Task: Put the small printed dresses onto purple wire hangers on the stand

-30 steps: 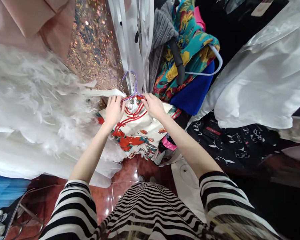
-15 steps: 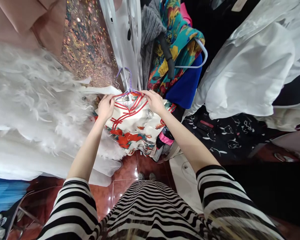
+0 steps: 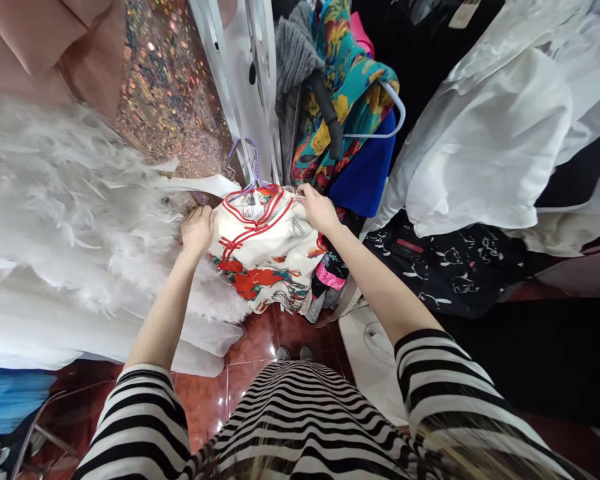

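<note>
A cream cheongsam-style dress with red piping, knotted fastenings and a red and teal floral print hangs on a purple hanger. At the shoulder on the left of the picture, my left hand is closed on the fabric, its fingertips partly hidden behind the edge. My right hand pinches the other shoulder, with the thumb near the top seam. Between my hands the collar gapes, showing a white label inside. The hanger's hook meets white straps above.
White feathered clothing and a sequined garment hang at left. To the right are a teal floral garment, a pale blue hanger, a white garment and a black printed cloth. Red tiles lie below.
My hands have moved apart from beside the collar to the outer shoulders, the left one further out and lower. More of the collar and shoulders now shows.
</note>
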Demonstrator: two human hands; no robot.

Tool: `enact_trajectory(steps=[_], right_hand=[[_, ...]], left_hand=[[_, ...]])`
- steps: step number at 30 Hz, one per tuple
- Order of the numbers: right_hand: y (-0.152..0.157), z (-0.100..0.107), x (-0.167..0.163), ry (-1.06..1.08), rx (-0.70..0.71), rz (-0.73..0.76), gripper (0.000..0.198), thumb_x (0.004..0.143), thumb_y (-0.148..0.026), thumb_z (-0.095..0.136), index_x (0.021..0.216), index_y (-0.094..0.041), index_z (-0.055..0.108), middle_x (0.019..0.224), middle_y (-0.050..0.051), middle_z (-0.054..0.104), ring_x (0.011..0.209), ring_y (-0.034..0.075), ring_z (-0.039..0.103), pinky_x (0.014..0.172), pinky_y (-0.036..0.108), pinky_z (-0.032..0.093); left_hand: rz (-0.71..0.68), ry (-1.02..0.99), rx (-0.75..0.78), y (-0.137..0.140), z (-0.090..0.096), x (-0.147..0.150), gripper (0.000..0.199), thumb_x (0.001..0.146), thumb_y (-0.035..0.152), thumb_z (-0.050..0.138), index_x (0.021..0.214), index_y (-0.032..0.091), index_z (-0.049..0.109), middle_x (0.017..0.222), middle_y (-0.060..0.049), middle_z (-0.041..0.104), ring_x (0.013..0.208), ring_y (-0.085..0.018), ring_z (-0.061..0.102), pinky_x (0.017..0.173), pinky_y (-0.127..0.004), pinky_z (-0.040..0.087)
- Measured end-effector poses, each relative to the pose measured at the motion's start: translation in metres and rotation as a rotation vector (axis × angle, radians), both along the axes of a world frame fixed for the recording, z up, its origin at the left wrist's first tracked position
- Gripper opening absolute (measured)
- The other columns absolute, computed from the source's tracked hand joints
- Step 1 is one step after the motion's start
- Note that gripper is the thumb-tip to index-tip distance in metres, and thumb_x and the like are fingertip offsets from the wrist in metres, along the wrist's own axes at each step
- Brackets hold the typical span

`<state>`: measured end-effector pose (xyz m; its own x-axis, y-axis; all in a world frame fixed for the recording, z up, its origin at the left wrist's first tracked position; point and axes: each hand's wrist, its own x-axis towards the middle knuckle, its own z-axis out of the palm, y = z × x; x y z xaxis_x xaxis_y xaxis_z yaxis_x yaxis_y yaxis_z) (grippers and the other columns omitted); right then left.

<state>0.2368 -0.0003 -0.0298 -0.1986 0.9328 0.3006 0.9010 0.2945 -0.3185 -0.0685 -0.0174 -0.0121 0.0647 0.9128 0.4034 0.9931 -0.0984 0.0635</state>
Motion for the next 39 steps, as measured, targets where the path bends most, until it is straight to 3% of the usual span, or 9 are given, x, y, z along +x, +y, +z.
enact_trajectory(steps=[5, 9, 13, 19, 29, 33, 39], right_hand=[[0.000, 0.002, -0.002, -0.108, -0.041, -0.050, 0.034, 0.103, -0.021, 0.033, 0.123, -0.016, 0.060, 0.116, 0.017, 0.070, 0.094, 0.027, 0.068, 0.069, 0.030, 0.041], [-0.001, -0.003, -0.005, -0.111, -0.014, -0.101, 0.033, 0.103, -0.018, 0.031, 0.116, -0.014, 0.061, 0.107, 0.018, 0.071, 0.096, 0.027, 0.066, 0.077, 0.032, 0.042], [-0.004, -0.016, -0.015, -0.085, 0.058, -0.218, 0.032, 0.101, -0.015, 0.033, 0.116, -0.013, 0.061, 0.114, 0.020, 0.068, 0.107, 0.030, 0.061, 0.091, 0.039, 0.042], [-0.008, -0.033, -0.012, -0.043, 0.138, -0.267, 0.036, 0.096, -0.011, 0.038, 0.125, -0.015, 0.059, 0.116, 0.018, 0.065, 0.108, 0.031, 0.057, 0.096, 0.044, 0.040], [-0.025, -0.018, -0.004, -0.071, 0.021, -0.247, 0.051, 0.094, -0.007, 0.038, 0.142, -0.014, 0.053, 0.128, 0.023, 0.062, 0.121, 0.032, 0.056, 0.104, 0.048, 0.041], [-0.027, -0.017, 0.003, -0.104, -0.003, -0.202, 0.052, 0.095, -0.013, 0.041, 0.146, -0.016, 0.050, 0.127, 0.023, 0.062, 0.120, 0.033, 0.057, 0.102, 0.047, 0.044], [-0.025, -0.012, 0.008, -0.129, -0.013, -0.181, 0.055, 0.094, -0.010, 0.034, 0.146, -0.017, 0.051, 0.122, 0.024, 0.064, 0.114, 0.034, 0.058, 0.096, 0.046, 0.046]], left_hand=[[0.059, 0.042, -0.050, -0.002, 0.002, -0.008, 0.042, 0.102, 0.042, 0.031, 0.099, 0.019, 0.066, 0.105, -0.016, 0.072, 0.106, -0.031, 0.066, 0.084, -0.036, 0.046], [0.092, 0.045, -0.065, -0.005, 0.000, -0.011, 0.044, 0.102, 0.044, 0.031, 0.103, 0.019, 0.067, 0.106, -0.016, 0.073, 0.104, -0.031, 0.066, 0.081, -0.035, 0.046], [0.097, 0.043, -0.087, -0.005, 0.000, -0.011, 0.044, 0.101, 0.044, 0.031, 0.105, 0.019, 0.067, 0.108, -0.017, 0.073, 0.105, -0.031, 0.067, 0.083, -0.035, 0.047], [0.081, 0.039, -0.116, -0.003, 0.001, -0.014, 0.045, 0.101, 0.044, 0.029, 0.108, 0.018, 0.065, 0.111, -0.018, 0.072, 0.109, -0.031, 0.067, 0.087, -0.037, 0.049], [0.047, -0.048, -0.072, -0.002, -0.004, -0.021, 0.041, 0.098, 0.050, 0.036, 0.104, 0.020, 0.063, 0.111, -0.019, 0.072, 0.112, -0.035, 0.066, 0.093, -0.043, 0.052], [0.003, -0.092, -0.031, -0.004, -0.007, -0.025, 0.040, 0.097, 0.051, 0.038, 0.103, 0.021, 0.063, 0.113, -0.019, 0.070, 0.115, -0.035, 0.065, 0.096, -0.044, 0.052], [0.046, -0.147, -0.063, -0.006, -0.010, -0.034, 0.038, 0.098, 0.049, 0.038, 0.105, 0.021, 0.063, 0.110, -0.018, 0.071, 0.109, -0.034, 0.067, 0.093, -0.044, 0.054]])
